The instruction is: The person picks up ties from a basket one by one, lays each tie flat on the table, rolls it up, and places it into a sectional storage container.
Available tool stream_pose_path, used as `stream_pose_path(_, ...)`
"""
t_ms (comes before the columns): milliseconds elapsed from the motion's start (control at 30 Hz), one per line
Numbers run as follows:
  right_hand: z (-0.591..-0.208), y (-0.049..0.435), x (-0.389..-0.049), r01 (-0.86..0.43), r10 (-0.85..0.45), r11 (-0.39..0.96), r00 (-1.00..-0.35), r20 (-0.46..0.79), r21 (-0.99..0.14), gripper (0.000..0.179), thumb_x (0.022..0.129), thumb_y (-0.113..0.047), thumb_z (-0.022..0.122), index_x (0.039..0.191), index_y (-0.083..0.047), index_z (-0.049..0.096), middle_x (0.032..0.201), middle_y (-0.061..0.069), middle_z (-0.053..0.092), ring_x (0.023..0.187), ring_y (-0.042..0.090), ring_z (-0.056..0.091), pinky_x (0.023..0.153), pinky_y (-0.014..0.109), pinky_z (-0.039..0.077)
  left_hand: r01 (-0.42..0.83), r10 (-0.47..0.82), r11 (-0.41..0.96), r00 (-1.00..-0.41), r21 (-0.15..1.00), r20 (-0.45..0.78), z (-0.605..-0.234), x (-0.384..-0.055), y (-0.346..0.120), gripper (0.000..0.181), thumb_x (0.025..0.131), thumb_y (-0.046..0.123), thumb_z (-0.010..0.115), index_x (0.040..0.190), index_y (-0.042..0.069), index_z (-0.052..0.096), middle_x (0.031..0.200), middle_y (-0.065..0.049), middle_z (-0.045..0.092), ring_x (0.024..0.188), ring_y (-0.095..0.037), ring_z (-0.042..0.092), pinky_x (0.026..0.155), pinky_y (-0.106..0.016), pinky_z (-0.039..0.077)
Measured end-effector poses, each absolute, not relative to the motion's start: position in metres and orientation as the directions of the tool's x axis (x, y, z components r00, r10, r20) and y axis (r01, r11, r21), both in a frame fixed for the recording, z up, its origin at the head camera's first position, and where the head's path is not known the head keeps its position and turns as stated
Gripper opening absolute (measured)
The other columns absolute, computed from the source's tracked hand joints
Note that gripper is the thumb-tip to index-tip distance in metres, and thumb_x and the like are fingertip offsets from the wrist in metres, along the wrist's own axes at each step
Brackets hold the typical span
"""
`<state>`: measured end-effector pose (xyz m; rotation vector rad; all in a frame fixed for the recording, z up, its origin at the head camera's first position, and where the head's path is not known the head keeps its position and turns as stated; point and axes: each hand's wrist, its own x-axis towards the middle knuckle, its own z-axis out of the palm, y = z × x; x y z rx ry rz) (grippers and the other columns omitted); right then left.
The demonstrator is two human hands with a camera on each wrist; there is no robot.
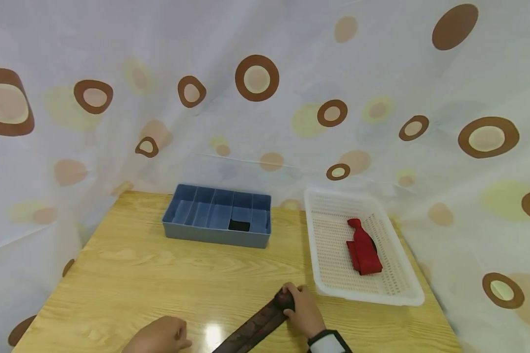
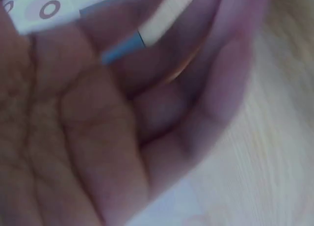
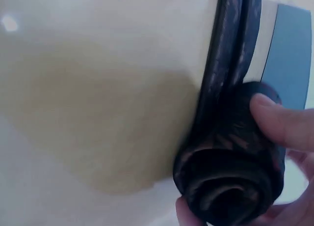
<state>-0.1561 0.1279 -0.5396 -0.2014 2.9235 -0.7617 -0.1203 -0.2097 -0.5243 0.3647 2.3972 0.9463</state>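
Note:
A dark patterned necktie lies slantwise on the table, running out of the head view at the bottom edge. My right hand grips its far end, which is wound into a roll. In the right wrist view, the thumb presses on the rolled necktie, with fingers on the other side and the loose length stretching away. Left of the necktie hovers my left hand, apart from it. Its fingers curl loosely around nothing in the left wrist view.
A white plastic basket stands at the right, holding a folded red necktie. At the back of the wooden table is a blue divided box with a black item in one compartment. A patterned sheet hangs behind.

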Motion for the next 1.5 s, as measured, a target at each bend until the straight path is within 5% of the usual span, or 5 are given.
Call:
stream_pose_path(367,-0.54,0.043,-0.239,-0.293,-0.311,0.811,-0.949,0.052,-0.506,0.056,0.059,0.008,0.083,0.092,-0.007,0.04,0.08,0.009,0.057,0.076,0.023,0.059,0.061,0.033,0.044,0.219,0.47,0.607,-0.874,0.764,-0.123,-0.533,-0.218,-0.145,0.073,0.089,0.023,0.065,0.145,-0.002,0.025,0.133,-0.028,0.043,0.11,-0.038,0.056,0.085,-0.047,0.049)
stream_pose_path(600,-0.545,0.025,-0.234,-0.295,-0.28,0.73,-0.952,0.124,-0.617,0.053,0.064,0.001,0.083,0.098,-0.002,0.042,0.091,0.014,0.057,0.089,0.029,0.059,0.072,0.038,0.049,0.196,0.437,0.566,-0.895,0.801,-0.09,-0.553,-0.238,-0.139,0.07,0.085,0.018,0.07,0.139,-0.008,0.034,0.13,-0.031,0.047,0.117,-0.043,0.048,0.094,-0.053,0.042)
stream_pose_path(900,-0.536,0.048,-0.242,-0.009,-0.356,0.528,-0.91,-0.212,-0.849,0.046,0.092,-0.011,0.058,0.13,0.011,0.045,0.125,0.03,0.053,0.115,0.042,0.052,0.093,0.049,0.046,0.281,0.381,0.534,-0.922,0.798,0.07,-0.568,-0.237,-0.138,0.051,0.073,0.005,0.078,0.114,0.007,0.047,0.109,-0.018,0.055,0.102,-0.033,0.054,0.084,-0.047,0.045)
stream_pose_path(1133,-0.549,0.039,-0.235,-0.124,-0.298,0.64,-0.95,-0.097,-0.758,0.034,0.079,-0.012,0.073,0.108,0.004,0.063,0.098,0.017,0.066,0.083,0.024,0.062,0.069,0.031,0.051,0.33,0.517,0.565,-0.856,0.756,-0.012,-0.565,-0.239,-0.15,0.053,0.074,0.005,0.078,0.106,0.011,0.037,0.103,-0.014,0.048,0.097,-0.027,0.051,0.079,-0.04,0.046)
stream_pose_path(1500,-0.551,0.029,-0.217,-0.418,-0.452,0.658,-0.885,0.116,-0.627,0.031,0.076,-0.003,0.075,0.1,-0.007,0.056,0.1,0.009,0.059,0.091,0.023,0.059,0.075,0.032,0.051,0.416,0.559,0.574,-0.828,0.705,0.033,-0.55,-0.236,-0.164,0.044,0.069,-0.005,0.078,0.09,0.011,0.042,0.087,-0.001,0.048,0.079,-0.014,0.047,0.063,-0.024,0.039)
